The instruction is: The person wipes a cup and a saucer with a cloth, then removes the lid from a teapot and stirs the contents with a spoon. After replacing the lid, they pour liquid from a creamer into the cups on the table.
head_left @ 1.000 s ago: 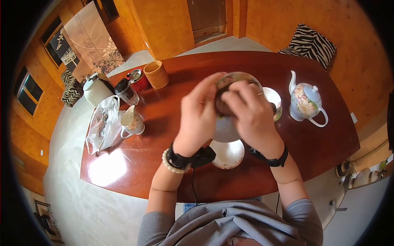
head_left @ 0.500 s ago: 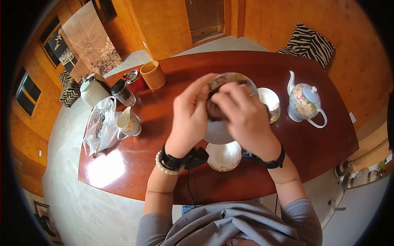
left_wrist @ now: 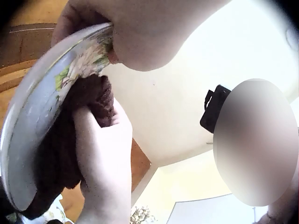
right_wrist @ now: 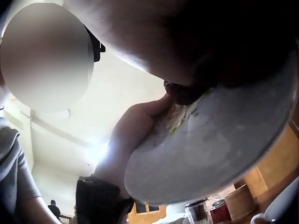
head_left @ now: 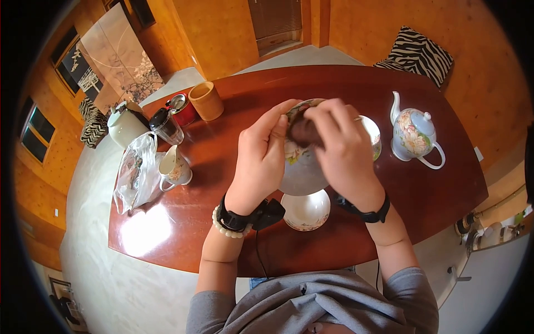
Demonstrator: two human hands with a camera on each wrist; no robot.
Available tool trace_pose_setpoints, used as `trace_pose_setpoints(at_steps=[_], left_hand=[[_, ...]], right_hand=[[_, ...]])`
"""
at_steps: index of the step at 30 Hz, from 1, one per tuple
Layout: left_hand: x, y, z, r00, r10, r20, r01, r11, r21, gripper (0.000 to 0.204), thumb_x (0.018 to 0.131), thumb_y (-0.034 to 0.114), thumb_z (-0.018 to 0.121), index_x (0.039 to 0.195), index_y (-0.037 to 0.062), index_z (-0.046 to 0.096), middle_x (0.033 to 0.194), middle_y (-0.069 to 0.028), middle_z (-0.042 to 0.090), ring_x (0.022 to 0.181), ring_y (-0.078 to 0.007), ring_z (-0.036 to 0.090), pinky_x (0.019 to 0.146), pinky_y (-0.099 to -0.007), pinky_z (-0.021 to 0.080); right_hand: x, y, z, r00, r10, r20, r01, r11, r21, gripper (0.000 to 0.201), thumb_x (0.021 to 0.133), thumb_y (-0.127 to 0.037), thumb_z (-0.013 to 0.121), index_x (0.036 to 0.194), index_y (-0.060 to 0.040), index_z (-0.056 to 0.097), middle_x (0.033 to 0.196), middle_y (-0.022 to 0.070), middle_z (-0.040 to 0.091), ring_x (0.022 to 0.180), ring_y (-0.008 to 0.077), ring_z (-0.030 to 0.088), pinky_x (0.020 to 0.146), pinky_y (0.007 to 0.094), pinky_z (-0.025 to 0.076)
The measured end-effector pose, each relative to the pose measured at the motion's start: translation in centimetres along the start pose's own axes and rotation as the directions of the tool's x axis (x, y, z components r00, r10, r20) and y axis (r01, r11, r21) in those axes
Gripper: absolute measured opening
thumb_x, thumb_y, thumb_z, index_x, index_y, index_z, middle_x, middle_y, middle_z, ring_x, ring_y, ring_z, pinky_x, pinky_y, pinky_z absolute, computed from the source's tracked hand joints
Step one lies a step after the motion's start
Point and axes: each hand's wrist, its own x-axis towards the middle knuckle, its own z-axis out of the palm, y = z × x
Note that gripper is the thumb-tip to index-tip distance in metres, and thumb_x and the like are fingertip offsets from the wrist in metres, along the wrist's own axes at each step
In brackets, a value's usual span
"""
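The left hand's (head_left: 258, 156) fingers pinch the plate (head_left: 303, 181) at its rim, at ten o'clock, thumb on the flowered face. The right hand's (head_left: 347, 147) fingers are curled round a brown cloth (left_wrist: 56, 149) and press it against that face; this hand hides much of the cloth and the plate's right side. The plate hangs tilted above the tabletop (head_left: 250, 94). Reckoned from it, twelve being away from the person, one bowl (head_left: 306, 211) sits near at six o'clock, its far rim behind the plate; another bowl (head_left: 372, 133), partly covered by the right hand, is near three. Farther off at three stands the teapot (head_left: 414, 136). At nine come the jug (head_left: 177, 170), then the bag (head_left: 136, 175); towards ten, the wooden cup (head_left: 206, 101), red pot (head_left: 182, 111), jar (head_left: 168, 128) and kettle (head_left: 127, 127).
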Motion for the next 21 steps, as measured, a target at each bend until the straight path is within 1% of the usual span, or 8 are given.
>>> trace_pose_setpoints(at_steps=[3, 6, 8, 10, 14, 18, 20, 21], left_hand=[[0.2, 0.4, -0.4, 0.998, -0.025, -0.049, 0.023, 0.999, -0.043, 0.025, 0.096, 0.01, 0.041, 0.108, -0.005, 0.057, 0.09, -0.0147, 0.065, 0.082, -0.0143, 0.06, 0.075, -0.0277, 0.048], [0.1, -0.3, -1.0, 0.991, -0.087, -0.101, 0.086, 0.996, -0.013, 0.024, 0.096, 0.01, 0.041, 0.105, -0.0054, 0.057, 0.085, -0.0121, 0.065, 0.076, -0.0134, 0.058, 0.069, -0.0273, 0.047], [0.0, 0.1, -1.0, 0.997, -0.023, -0.074, 0.031, 0.993, 0.112, 0.022, 0.095, 0.01, 0.043, 0.098, -0.0055, 0.058, 0.075, -0.0143, 0.061, 0.064, -0.0181, 0.056, 0.059, -0.0292, 0.045], [-0.2, 0.5, -0.7, 0.999, 0.015, -0.031, -0.008, 0.976, 0.218, 0.021, 0.094, 0.01, 0.044, 0.094, -0.0055, 0.058, 0.071, -0.0172, 0.058, 0.059, -0.0231, 0.054, 0.055, -0.0306, 0.043], [-0.8, 0.0, -0.2, 0.969, 0.244, 0.022, -0.24, 0.928, 0.284, 0.017, 0.093, 0.008, 0.044, 0.091, -0.004, 0.056, 0.071, -0.0218, 0.055, 0.058, -0.0328, 0.053, 0.054, -0.0338, 0.043], [-0.9, 1.3, -0.7, 0.967, 0.241, -0.078, -0.206, 0.927, 0.313, 0.019, 0.093, 0.009, 0.043, 0.096, -0.004, 0.057, 0.075, -0.0177, 0.059, 0.063, -0.0265, 0.058, 0.059, -0.0302, 0.046], [-1.4, 1.2, -0.6, 0.936, 0.256, -0.242, -0.193, 0.947, 0.255, 0.031, 0.098, 0.019, 0.039, 0.101, -0.0064, 0.056, 0.086, -0.0065, 0.06, 0.077, -0.0111, 0.054, 0.07, -0.0242, 0.044], [-1.2, 1.1, -0.6, 0.899, 0.34, -0.277, -0.256, 0.919, 0.3, 0.027, 0.097, 0.017, 0.04, 0.1, -0.0051, 0.056, 0.083, -0.0096, 0.06, 0.074, -0.0135, 0.057, 0.068, -0.0251, 0.045]], right_hand=[[-0.3, -0.9, 0.0, 0.968, -0.216, 0.127, 0.202, 0.973, 0.112, 0.029, 0.064, -0.001, 0.061, 0.093, -0.0059, 0.056, 0.09, 0.0056, 0.053, 0.079, 0.0242, 0.055, 0.068, 0.0331, 0.048], [0.1, -0.4, -1.2, 0.988, -0.055, 0.146, 0.001, 0.938, 0.346, 0.039, 0.058, 0.003, 0.063, 0.095, -0.0046, 0.056, 0.092, 0.0074, 0.054, 0.085, 0.0268, 0.056, 0.071, 0.0352, 0.048], [0.4, 0.8, -1.4, 0.975, 0.039, -0.217, 0.033, 0.947, 0.321, 0.057, 0.053, 0.012, 0.062, 0.108, -0.0038, 0.054, 0.105, 0.013, 0.053, 0.093, 0.0327, 0.055, 0.077, 0.0374, 0.047], [0.9, 0.9, -2.0, 0.953, 0.066, -0.295, 0.031, 0.95, 0.31, 0.063, 0.054, 0.012, 0.062, 0.113, -0.0046, 0.052, 0.11, 0.0156, 0.051, 0.097, 0.0344, 0.054, 0.08, 0.0376, 0.047], [1.0, 1.4, -1.8, 0.979, -0.201, 0.022, 0.196, 0.971, 0.137, 0.064, 0.053, 0.007, 0.064, 0.114, -0.0068, 0.053, 0.11, 0.0128, 0.053, 0.1, 0.034, 0.053, 0.085, 0.041, 0.045], [1.0, 1.5, -1.5, 0.995, 0.099, -0.033, -0.082, 0.936, 0.343, 0.058, 0.056, 0.012, 0.058, 0.112, -0.005, 0.054, 0.106, 0.0131, 0.054, 0.096, 0.0328, 0.055, 0.084, 0.0374, 0.045], [0.3, 2.3, 0.7, 0.936, 0.332, -0.115, -0.214, 0.799, 0.562, 0.056, 0.059, 0.014, 0.053, 0.111, -0.004, 0.054, 0.104, 0.0135, 0.055, 0.095, 0.0319, 0.056, 0.082, 0.0346, 0.046], [0.0, 3.1, 1.9, 0.932, 0.342, -0.12, -0.219, 0.796, 0.564, 0.036, 0.08, 0.01, 0.052, 0.114, 0.0015, 0.052, 0.101, 0.0058, 0.058, 0.089, 0.0092, 0.056, 0.074, 0.0211, 0.047]])
